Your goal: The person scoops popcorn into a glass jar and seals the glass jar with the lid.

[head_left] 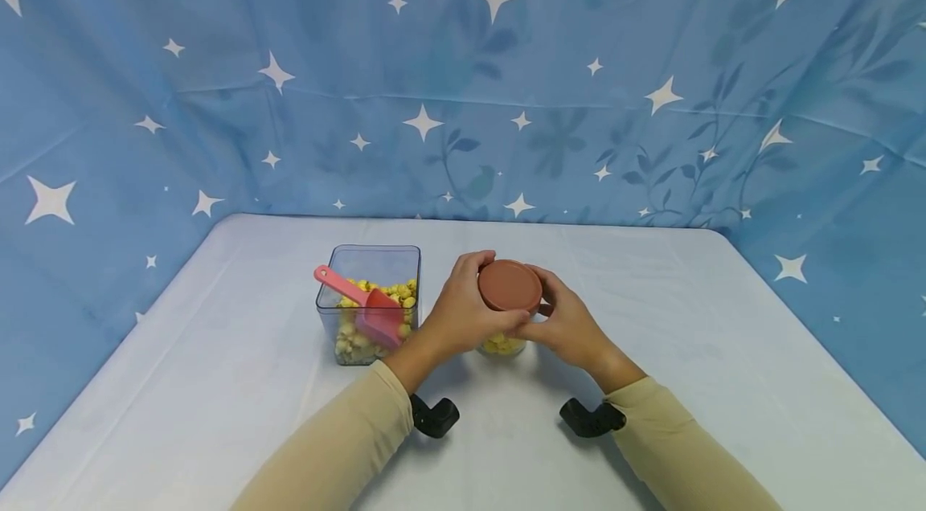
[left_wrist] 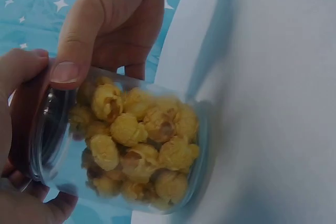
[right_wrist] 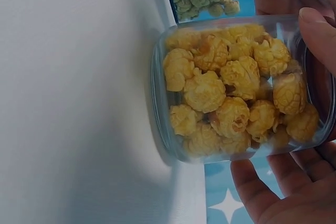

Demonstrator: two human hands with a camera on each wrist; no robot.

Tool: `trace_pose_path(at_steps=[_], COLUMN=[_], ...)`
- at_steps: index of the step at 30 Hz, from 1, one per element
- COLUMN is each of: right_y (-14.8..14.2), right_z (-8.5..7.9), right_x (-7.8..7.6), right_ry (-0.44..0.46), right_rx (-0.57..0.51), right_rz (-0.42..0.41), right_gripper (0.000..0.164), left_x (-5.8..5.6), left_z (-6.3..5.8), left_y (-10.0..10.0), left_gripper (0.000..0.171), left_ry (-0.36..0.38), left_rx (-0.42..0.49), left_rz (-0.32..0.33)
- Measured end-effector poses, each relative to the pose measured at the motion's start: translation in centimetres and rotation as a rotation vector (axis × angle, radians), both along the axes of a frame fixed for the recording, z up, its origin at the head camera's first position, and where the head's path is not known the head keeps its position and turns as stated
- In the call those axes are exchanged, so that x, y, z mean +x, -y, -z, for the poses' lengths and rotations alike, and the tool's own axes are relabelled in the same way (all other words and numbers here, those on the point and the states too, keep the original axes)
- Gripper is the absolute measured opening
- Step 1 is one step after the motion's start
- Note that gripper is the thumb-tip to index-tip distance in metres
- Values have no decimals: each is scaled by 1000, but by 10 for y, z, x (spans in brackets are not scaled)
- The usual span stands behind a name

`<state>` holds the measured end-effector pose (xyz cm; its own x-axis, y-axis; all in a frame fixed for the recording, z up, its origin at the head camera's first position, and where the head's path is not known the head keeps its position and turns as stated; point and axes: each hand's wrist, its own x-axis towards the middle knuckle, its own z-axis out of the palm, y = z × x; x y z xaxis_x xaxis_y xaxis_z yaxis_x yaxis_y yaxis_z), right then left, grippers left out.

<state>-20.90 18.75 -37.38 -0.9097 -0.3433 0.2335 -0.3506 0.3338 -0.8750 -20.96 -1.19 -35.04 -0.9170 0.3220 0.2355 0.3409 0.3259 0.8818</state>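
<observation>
A clear jar (right_wrist: 231,87) filled with yellow caramel popcorn (left_wrist: 126,129) stands at mid-table under a round brown lid (head_left: 510,284). My left hand (head_left: 466,308) curls round the lid and jar rim from the left, its thumb across the front. From the right, my right hand (head_left: 567,328) grips the same lid and rim, and the two thumbs meet at the front. In the right wrist view the jar's base is close to the white tabletop; whether it touches cannot be told. The hands hide most of the jar from the head view.
Left of the jar stands a clear square bin (head_left: 367,254) partly filled with popcorn. A pink scoop (head_left: 376,318) leans in it, its handle over the rim. The table (head_left: 723,350) has a white cloth, and a blue starry curtain (head_left: 463,53) hangs behind.
</observation>
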Motion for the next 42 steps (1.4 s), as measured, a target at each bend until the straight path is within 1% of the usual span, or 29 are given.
trace_pose_path(at_steps=[7, 10, 12, 15, 17, 19, 22, 27, 31, 34, 36, 38, 40, 42], right_y=[-1, -1, -2, -1, 0, 1, 3, 5, 4, 4, 3, 2, 1, -2], right_z=[-3, -3, -3, -1, 0, 1, 0, -4, -4, -1, 0, 0, -5, -13], right_x=[-2, -2, -1, 0, 1, 2, 3, 1, -2, -1, 1, 4, 8, 11], right_ry=[-9, -13, -14, -5, -2, 3, 9, 9, 5, 24, 39, 40, 7, -52], right_rx=[19, 21, 25, 14, 7, 0, -1, 17, 30, 20, 21, 41, 75, 121], right_rz=[-3, -12, -16, -19, -17, -8, 1, 8, 10, -1, -6, -13, -10, 3], right_gripper=[84, 84, 83, 83, 83, 84, 85, 86, 86, 86, 89, 94, 97, 96], left_x=[-4, -4, -1, 3, 5, 7, 6, 1, -4, -4, -2, 1, 5, 9], left_z=[-5, -4, -1, 3, 5, 6, 4, -2, -4, -3, -1, -2, -5, -14], left_y=[3, 3, 1, -4, -7, -7, -6, -1, 2, 4, 5, 6, 8, 11], left_gripper=[86, 90, 95, 103, 102, 98, 92, 87, 87, 91, 96, 101, 104, 105], left_ry=[26, 36, 33, 14, -11, -29, -34, -10, 14, 46, 69, 78, 64, 24], left_rx=[-58, -45, -24, 11, 21, 24, 2, -55, -59, -43, -39, -34, -36, -53], left_rz=[90, 105, 81, -3, -57, -85, -70, -8, 39, 66, 68, 57, 45, 27])
